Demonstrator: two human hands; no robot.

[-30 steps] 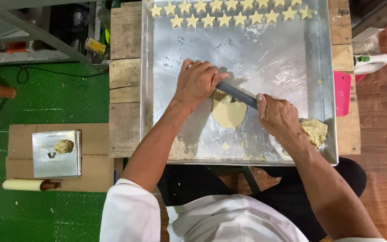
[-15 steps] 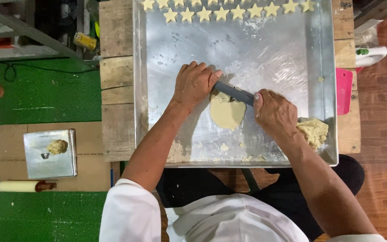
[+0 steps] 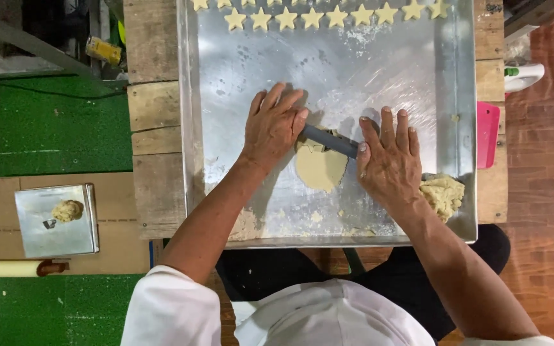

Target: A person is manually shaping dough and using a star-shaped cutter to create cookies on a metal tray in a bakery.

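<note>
Head view looks straight down on a big metal tray (image 3: 456, 128) sitting on a wooden table (image 3: 155, 109), and both hands are on a grey roller (image 3: 329, 141) that lies across a flat round of pale dough (image 3: 320, 168) near the middle of the tray. Left hand (image 3: 272, 127) lies palm down, fingers spread flat over the roller's left end; right hand (image 3: 389, 160) does the same at the right end, fingers stretched out, nothing gripped. Beside the right wrist sits a rough lump of dough (image 3: 442, 195), touching the tray's near right corner. Along the far edge runs a row of star-shaped cut-outs (image 3: 311, 18). Off to the left, on the green floor (image 3: 52, 128), a small metal tray (image 3: 56, 221) carries another dough lump, with a rolling pin (image 3: 17, 268) just below it.
</note>
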